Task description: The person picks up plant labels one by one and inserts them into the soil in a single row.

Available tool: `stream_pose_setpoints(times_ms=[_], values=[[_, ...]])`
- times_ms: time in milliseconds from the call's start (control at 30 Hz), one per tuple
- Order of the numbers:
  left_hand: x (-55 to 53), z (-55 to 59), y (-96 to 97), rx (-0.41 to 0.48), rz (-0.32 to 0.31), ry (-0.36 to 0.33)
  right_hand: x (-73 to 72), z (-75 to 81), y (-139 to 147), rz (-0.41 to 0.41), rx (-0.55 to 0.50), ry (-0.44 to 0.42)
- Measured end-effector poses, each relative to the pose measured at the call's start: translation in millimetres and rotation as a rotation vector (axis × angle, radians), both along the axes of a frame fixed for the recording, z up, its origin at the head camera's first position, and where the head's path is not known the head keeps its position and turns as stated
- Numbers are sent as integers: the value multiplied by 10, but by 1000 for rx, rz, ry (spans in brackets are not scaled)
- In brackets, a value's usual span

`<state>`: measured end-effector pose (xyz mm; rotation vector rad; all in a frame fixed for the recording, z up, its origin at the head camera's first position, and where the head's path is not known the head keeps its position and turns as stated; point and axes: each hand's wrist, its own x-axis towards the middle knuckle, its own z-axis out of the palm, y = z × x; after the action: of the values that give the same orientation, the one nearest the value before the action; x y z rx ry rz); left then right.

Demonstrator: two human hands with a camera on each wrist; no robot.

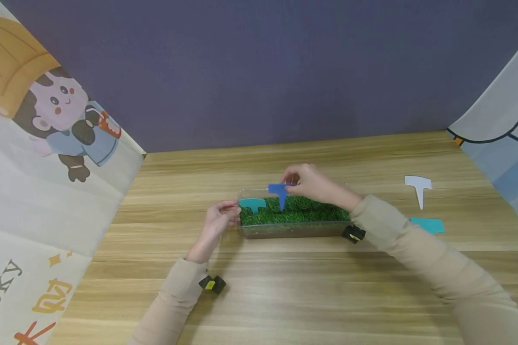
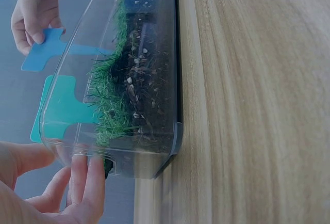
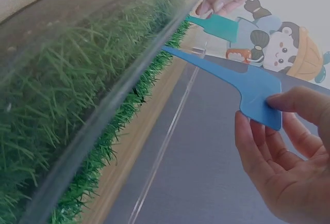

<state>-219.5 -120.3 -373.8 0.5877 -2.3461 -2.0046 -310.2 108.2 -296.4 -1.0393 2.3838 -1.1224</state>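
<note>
**Blue plant label (image 1: pixel 278 189) pinched at the grass (image 1: pixel 304 208)**

A blue-violet wall (image 1: pixel 259 72) fills 12 o'clock beyond the wood-grain table (image 1: pixel 276 297); a cartoon-printed panel (image 1: pixel 34 201) stands at 10. Central is the clear planter (image 1: pixel 293 232), a wrist camera (image 1: pixel 355 234) blocking its 4 o'clock corner. The left hand (image 1: pixel 217 219) touches its 9 o'clock end with relaxed fingers, near a standing teal label (image 1: pixel 252 205). The right hand (image 1: pixel 311 183) pinches the blue one — stem down, insertion unclear. At 3 o'clock lie a white label (image 1: pixel 418 182) and, partly sleeve-hidden, a second teal label (image 1: pixel 429 225).
</note>
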Motion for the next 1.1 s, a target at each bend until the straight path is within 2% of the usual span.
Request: stream_pose_setpoints(times_ms=[267, 733, 900, 1100], values=[[38, -4, -14, -4, -8, -6, 44, -82, -51, -4, 6, 46], [134, -11, -84, -22, -30, -6, 225, -167, -153, -9, 40, 116], [186, -9, -125, -21, -44, -13, 307, -193, -192, -6, 54, 125], [191, -8, -137, -10, -44, -11, 333, -194, -207, 0, 78, 120]])
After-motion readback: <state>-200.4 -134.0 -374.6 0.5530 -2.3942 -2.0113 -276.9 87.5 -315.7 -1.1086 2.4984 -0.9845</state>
